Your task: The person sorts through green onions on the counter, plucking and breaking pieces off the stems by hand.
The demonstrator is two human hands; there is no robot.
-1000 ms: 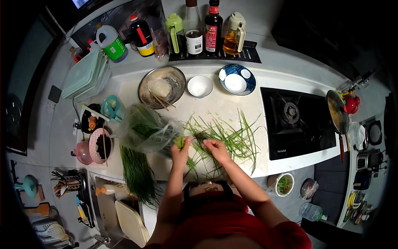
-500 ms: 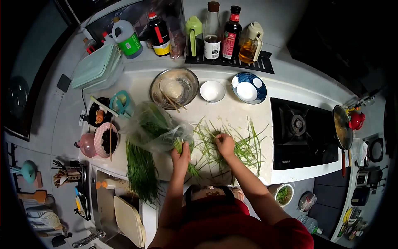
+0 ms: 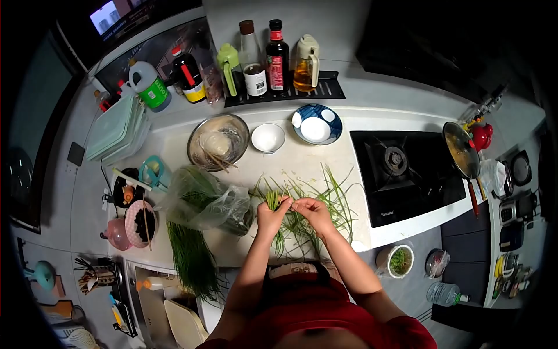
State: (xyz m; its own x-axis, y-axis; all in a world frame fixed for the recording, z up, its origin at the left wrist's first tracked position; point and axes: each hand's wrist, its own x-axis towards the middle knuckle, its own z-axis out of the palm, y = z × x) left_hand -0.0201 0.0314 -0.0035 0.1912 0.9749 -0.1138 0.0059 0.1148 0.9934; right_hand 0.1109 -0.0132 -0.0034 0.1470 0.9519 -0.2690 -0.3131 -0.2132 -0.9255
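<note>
My left hand (image 3: pixel 272 218) is closed round a small bunch of green stalks (image 3: pixel 272 199), whose pale ends point up. Right beside it, my right hand (image 3: pixel 314 214) has its thumb and fingertips pinched together near the left thumb; whatever lies between them is too small to make out. Loose green stalks (image 3: pixel 337 200) are scattered on the counter under and around both hands. To the left lies a clear plastic bag (image 3: pixel 200 198) with greens inside, and a thick bundle of long green leaves (image 3: pixel 192 256) hangs over the counter's front edge.
Along the back stand a metal bowl with dough (image 3: pixel 218 142) and chopsticks, a white bowl (image 3: pixel 268 138) and a blue bowl (image 3: pixel 317 124). A black stove (image 3: pixel 401 174) is at the right, with a pan (image 3: pixel 461 149). A sink (image 3: pixel 152 308) lies front left, a bin (image 3: pixel 399 260) below right.
My right hand has left the loose stalks and come back beside my left hand. The left hand, still round its bunch, has moved right, away from the bag. The camera view has shifted.
</note>
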